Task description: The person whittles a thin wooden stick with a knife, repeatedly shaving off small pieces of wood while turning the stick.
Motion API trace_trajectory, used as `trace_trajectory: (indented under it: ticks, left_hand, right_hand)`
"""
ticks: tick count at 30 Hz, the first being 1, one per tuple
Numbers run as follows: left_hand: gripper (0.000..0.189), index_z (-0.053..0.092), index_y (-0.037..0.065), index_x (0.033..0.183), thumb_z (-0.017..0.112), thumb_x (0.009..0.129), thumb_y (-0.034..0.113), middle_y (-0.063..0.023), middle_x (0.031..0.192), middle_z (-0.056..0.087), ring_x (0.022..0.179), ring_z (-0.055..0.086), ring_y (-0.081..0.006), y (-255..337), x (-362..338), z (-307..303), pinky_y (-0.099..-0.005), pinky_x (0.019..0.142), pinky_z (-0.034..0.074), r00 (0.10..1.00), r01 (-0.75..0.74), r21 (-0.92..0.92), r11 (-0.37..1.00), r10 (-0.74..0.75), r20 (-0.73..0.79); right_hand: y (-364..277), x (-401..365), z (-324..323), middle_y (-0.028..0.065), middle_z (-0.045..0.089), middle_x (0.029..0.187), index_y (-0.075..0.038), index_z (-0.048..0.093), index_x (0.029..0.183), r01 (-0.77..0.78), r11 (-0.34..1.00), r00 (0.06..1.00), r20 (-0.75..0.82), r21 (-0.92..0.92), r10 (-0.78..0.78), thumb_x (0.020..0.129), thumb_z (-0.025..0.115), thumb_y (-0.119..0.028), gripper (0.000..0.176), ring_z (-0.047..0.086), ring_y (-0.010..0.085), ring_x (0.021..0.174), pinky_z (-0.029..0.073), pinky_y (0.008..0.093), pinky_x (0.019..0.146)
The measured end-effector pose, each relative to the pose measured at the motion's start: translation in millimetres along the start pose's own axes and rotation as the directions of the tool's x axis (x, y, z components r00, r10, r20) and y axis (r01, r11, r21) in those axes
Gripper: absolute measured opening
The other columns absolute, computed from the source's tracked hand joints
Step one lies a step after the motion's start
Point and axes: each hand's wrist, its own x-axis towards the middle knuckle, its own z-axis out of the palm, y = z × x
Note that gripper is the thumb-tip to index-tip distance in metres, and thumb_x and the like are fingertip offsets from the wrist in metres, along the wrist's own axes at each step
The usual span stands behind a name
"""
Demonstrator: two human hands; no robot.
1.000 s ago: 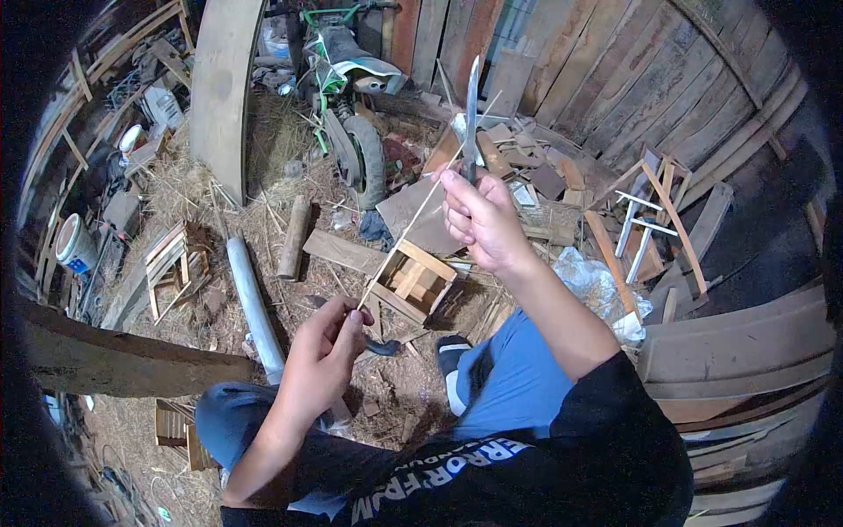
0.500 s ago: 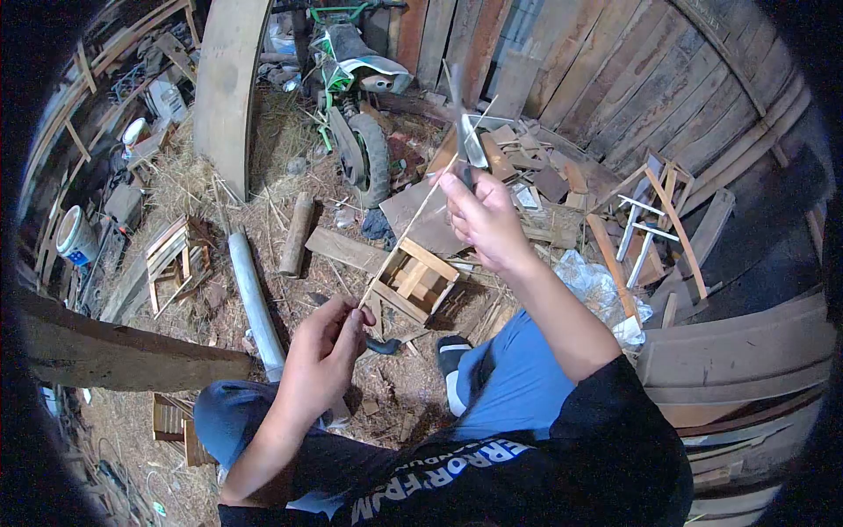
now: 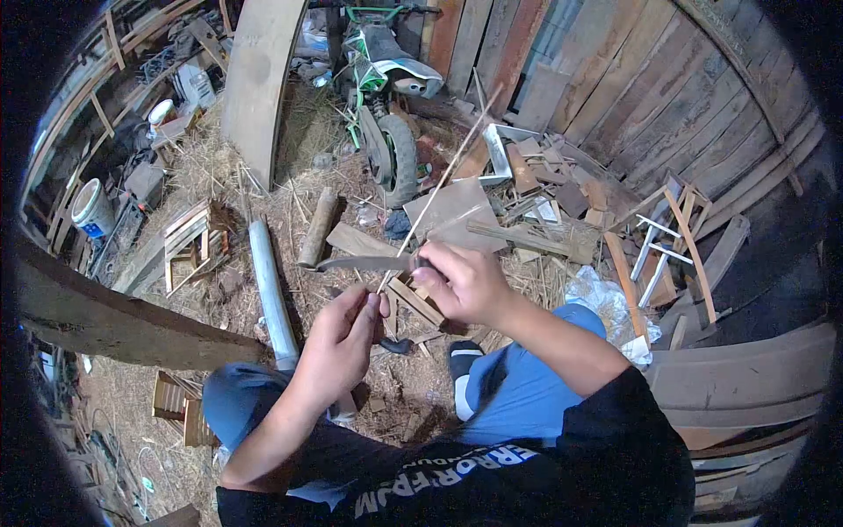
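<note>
Between thumb and fingers, my left hand (image 3: pixel 341 334) pinches the lower end of a long thin wooden strip (image 3: pixel 446 176), which slants up and away to the right. My right hand (image 3: pixel 465 283) is closed round the handle of a knife (image 3: pixel 369 263). The blade points left and crosses the strip just above my left fingers. Below my right hand, a small wooden box frame (image 3: pixel 415 301) is on the ground, partly hidden by that hand.
A grey pole (image 3: pixel 272 294) and a short log (image 3: pixel 318 230) lie on the straw-covered floor. A motorbike (image 3: pixel 386 114) stands ahead beside a tall board (image 3: pixel 255 97). Scrap wood (image 3: pixel 562 180) is piled ahead right, near a plastic bag (image 3: pixel 606 299). A thick beam (image 3: pixel 132 321) juts in from the left.
My right hand has come down and toward me along the strip. The knife, blurred and pointing up before, now lies across the strip near my left hand. The view has shifted slightly.
</note>
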Motion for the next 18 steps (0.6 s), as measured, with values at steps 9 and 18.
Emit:
trace_trajectory:
  ticks: [9, 18]
  left_hand:
    - [0.019, 0.056, 0.004, 0.097, 0.046, 0.11, 0.013, 0.0037, 0.072, 0.047, 0.064, 0.042, -0.0052, 4.4, -4.0, -3.3, -0.0241, 0.057, 0.035, 0.997, -0.075, 0.025, 0.997, 0.075, -0.009]
    - [0.018, 0.056, 0.003, 0.097, 0.045, 0.109, 0.011, 0.0049, 0.071, 0.045, 0.063, 0.041, -0.004, 1.9, -6.6, -1.4, -0.0228, 0.056, 0.034, 0.997, -0.067, -0.014, 0.998, 0.067, 0.039]
  right_hand:
    - [-2.5, 5.1, -6.3, 0.0123, 0.062, 0.073, -0.009, 0.066, 0.093, 0.155, 0.978, 0.988, 0.028, -0.14, -0.153, 0.094, 0.069, -0.031, 0.022, 0.064, 0.0343, 0.062, 0.048, 0.0445, 0.053]
    - [-8.3, 0.1, -5.1, 0.012, 0.059, 0.066, -0.01, 0.063, 0.083, 0.166, 0.976, 0.986, -0.002, -0.142, -0.168, 0.09, 0.073, -0.027, 0.021, 0.063, 0.0337, 0.059, 0.046, 0.0446, 0.051]
